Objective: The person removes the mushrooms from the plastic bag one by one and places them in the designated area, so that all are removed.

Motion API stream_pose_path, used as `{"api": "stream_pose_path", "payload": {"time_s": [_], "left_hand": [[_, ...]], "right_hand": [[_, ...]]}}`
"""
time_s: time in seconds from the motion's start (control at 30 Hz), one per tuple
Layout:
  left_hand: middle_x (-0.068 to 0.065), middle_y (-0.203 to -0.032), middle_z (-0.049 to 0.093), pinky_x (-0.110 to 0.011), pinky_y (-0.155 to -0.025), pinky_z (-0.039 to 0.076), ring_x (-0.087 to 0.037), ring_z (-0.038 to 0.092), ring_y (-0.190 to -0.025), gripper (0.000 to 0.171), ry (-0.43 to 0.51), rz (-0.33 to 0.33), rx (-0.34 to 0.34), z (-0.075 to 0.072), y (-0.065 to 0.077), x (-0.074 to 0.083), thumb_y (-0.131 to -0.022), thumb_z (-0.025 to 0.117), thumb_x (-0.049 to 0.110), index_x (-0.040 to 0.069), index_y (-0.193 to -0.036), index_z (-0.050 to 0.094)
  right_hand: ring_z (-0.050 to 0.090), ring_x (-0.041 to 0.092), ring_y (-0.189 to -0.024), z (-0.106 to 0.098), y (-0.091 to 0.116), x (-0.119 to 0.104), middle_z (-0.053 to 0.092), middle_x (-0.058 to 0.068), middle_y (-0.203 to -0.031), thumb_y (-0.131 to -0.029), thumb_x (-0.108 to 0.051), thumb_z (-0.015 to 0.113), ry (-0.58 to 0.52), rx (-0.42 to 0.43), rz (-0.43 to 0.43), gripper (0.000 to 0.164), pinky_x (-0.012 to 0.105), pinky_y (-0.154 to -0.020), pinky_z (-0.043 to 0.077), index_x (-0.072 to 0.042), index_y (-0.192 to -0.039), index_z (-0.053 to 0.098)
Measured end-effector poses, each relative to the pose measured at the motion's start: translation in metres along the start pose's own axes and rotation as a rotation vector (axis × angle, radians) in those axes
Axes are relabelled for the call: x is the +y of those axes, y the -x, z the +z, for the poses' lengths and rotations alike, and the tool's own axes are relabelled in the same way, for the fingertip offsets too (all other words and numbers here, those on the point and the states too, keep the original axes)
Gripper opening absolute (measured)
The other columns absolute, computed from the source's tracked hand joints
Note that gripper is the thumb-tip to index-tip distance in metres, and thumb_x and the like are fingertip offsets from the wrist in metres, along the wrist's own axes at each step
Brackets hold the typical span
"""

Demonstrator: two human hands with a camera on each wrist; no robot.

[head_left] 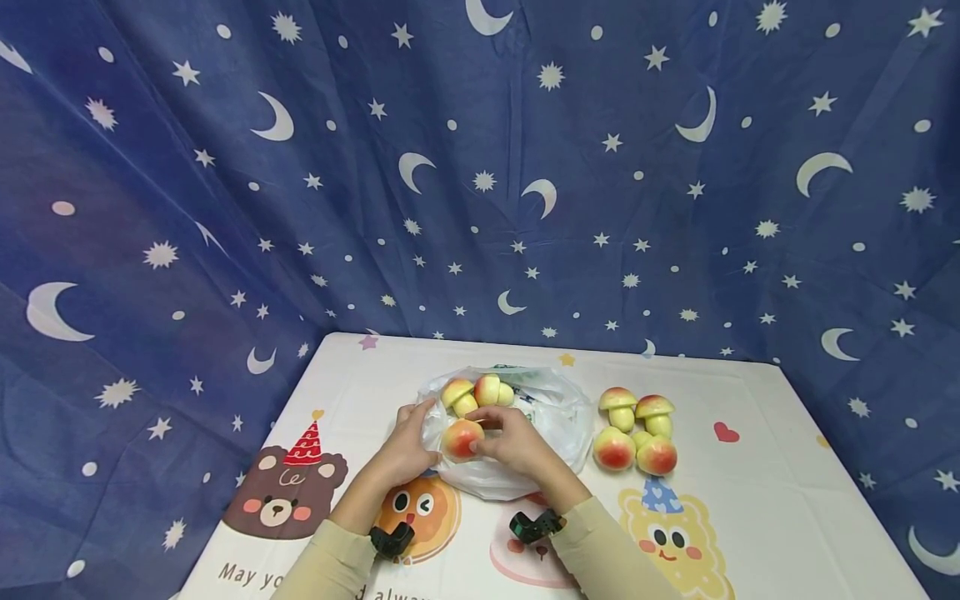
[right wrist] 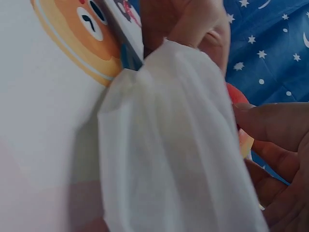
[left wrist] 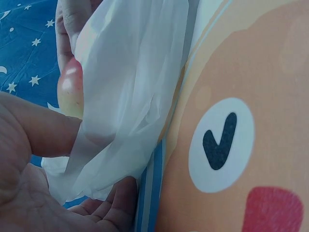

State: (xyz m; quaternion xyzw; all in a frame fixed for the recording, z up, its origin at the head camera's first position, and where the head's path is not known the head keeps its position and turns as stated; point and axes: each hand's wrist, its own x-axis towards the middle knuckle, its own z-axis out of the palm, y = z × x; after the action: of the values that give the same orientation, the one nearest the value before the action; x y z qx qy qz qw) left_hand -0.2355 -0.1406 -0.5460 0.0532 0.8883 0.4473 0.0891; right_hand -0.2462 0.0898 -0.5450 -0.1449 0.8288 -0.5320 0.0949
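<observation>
A white plastic bag lies with its mouth spread on the table. My left hand holds the near left edge of the bag; in the left wrist view the thumb goes behind the thin film and the fingers curl under it. Over the bag, my right hand pinches a toy mushroom by its red and yellow cap, between thumb and fingers. Its stem is hidden. Two more mushrooms, one upright and one lying sideways, are at the back left of the bag.
Right of the bag, several similar mushrooms stand or lie in a group, among them an upright one and one with its cap forward. A white cartoon-printed cloth covers the table. Behind hangs a blue curtain with moons and stars.
</observation>
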Motion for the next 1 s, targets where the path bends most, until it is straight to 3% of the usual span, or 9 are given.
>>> {"api": "stream_pose_path", "payload": {"time_s": [1.0], "left_hand": [[-0.028, -0.162, 0.032, -0.071, -0.120, 0.039, -0.053, 0.044, -0.147, 0.098, 0.005, -0.009, 0.002, 0.000, 0.001, 0.000, -0.078, 0.079, -0.002, 0.006, -0.166, 0.036]], "right_hand": [[0.066, 0.037, -0.131, -0.076, 0.031, -0.016, 0.075, 0.010, -0.133, -0.089, -0.005, 0.082, -0.028, 0.122, -0.046, 0.042, 0.058, -0.108, 0.055, -0.013, -0.130, 0.075]]}}
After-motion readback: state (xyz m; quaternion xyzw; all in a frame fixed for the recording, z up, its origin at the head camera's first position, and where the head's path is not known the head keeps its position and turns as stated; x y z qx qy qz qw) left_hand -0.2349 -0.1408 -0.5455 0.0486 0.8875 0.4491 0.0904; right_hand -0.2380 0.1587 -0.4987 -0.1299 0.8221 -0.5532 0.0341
